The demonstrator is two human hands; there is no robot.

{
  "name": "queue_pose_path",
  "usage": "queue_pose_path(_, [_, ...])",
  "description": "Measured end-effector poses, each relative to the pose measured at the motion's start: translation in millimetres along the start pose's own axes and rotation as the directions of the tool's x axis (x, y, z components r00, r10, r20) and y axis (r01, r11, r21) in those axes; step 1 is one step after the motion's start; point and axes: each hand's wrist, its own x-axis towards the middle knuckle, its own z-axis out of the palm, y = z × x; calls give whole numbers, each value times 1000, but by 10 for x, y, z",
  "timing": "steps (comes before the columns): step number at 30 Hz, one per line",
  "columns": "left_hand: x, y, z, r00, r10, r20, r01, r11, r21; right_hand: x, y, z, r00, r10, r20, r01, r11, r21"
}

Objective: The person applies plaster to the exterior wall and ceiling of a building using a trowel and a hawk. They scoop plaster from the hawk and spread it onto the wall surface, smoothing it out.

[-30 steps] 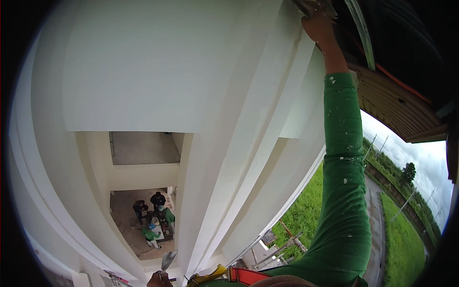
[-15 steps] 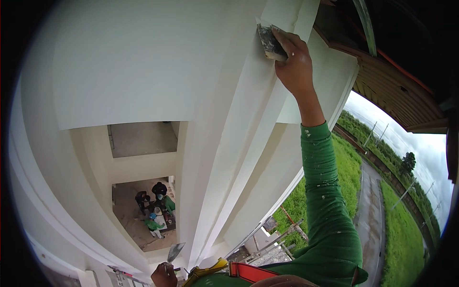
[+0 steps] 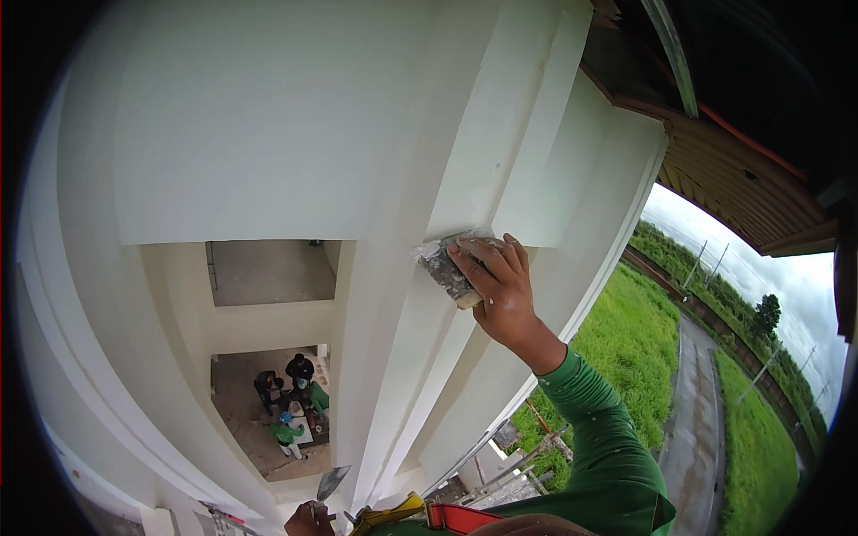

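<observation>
My right hand grips a wide, putty-smeared metal scraper, its blade laid against a white raised moulding on the wall, with my fingers spread over the back of it. At the bottom edge my left hand is closed around a putty knife, whose grey blade points upward. Yellow and red harness straps cross my green-sleeved body beside that hand.
Far below, several people gather in a room seen through an opening. A corrugated roof eave overhangs at upper right. Scaffold pipes, grass and a paved path lie down to the right.
My right hand and scraper have travelled down the moulding from the top of the view to its middle, and the right arm has bent. My left hand stays low.
</observation>
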Motion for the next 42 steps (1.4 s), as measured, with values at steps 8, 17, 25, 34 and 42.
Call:
queue_pose_path(8, [10, 79, 35, 999, -49, 13, 49, 997, -60, 2455, 1638, -1009, 846, -233, -479, 123, 961, -249])
queue_pose_path(17, [-90, -41, -14, 969, -241, 50, 242, 970, -21, 3457, 2418, -1170, 912, 225, -344, -357, 849, -391])
queue_pose_path(25, [-14, -164, -133, 987, -143, 76, 139, 989, 48, 3485, 2457, -1070, 929, 225, -295, -346, 814, -467])
queue_pose_path(34, [243, -2, -107, 997, -77, 16, 76, 996, 35, 2963, 1669, -840, 887, 146, -439, -294, 910, -292])
queue_pose_path(42, [217, 61, -79, 984, -144, 102, 141, 989, 41, 2118, 1457, -530, 954, -62, -293, 25, 991, -129])
